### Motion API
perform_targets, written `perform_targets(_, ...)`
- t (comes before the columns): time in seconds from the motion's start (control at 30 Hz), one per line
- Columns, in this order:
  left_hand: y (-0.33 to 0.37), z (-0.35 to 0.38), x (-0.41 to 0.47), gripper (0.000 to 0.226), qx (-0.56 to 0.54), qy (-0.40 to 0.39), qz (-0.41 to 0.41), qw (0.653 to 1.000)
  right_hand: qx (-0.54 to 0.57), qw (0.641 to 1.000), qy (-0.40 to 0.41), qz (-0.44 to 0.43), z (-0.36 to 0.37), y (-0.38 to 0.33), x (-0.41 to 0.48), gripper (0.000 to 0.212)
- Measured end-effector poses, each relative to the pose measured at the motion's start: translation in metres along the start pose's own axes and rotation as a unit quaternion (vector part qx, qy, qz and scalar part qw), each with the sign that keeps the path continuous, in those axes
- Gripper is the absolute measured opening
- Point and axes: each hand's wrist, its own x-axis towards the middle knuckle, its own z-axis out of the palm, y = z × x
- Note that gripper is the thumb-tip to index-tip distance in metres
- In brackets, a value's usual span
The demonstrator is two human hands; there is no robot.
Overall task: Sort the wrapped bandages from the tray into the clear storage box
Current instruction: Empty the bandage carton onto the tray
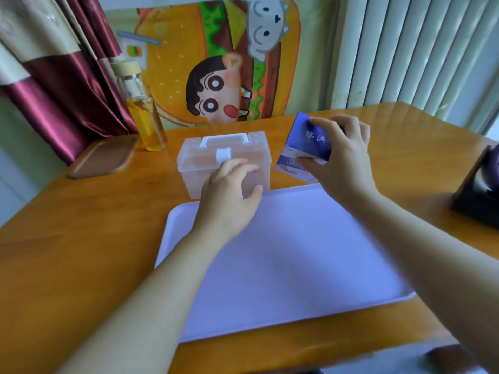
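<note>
Left hand [232,195] lay loose-fingered on the twelve-o'clock clear plastic box [199,160], likely to unlatch it, while the right hand [343,160] gripped a blue cardboard carton [307,141].

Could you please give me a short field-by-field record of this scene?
left hand: rests on the clear storage box front, beside its white latch
right hand: grips a blue carton right of the box
lid: closed
tray: white, on the wooden table, nearer than the box
bottle: yellow liquid, left of the box
</note>
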Motion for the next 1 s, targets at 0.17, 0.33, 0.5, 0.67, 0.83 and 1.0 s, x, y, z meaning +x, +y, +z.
perform_targets(0.17,0.023,-0.017,-0.037,0.055,-0.217,-0.037,-0.085,0.972,0.211,0.960,-0.121,0.141,-0.039,-0.023,-0.036,0.055)
perform_targets(0.33,0.024,-0.018,-0.075,0.085,-0.335,-0.070,-0.189,0.920,0.478,0.811,-0.195,0.276,-0.051,-0.037,-0.071,0.051)
perform_targets(0.5,0.022,-0.004,-0.099,0.079,-0.483,-0.074,-0.258,0.834,0.491,0.773,-0.218,0.337,-0.037,-0.042,-0.098,0.051)
perform_targets(0.67,0.016,0.008,-0.100,0.062,-0.414,0.017,-0.266,0.870,0.272,0.930,-0.099,0.225,-0.028,-0.038,-0.102,0.023)
perform_targets(0.83,0.019,0.010,-0.096,0.062,-0.389,0.047,-0.232,0.890,0.227,0.939,-0.169,0.198,-0.024,-0.030,-0.098,0.012)
perform_targets(1.0,0.027,0.015,-0.101,0.058,-0.346,0.062,-0.190,0.916,0.251,0.927,-0.150,0.233,-0.016,-0.032,-0.097,0.019)
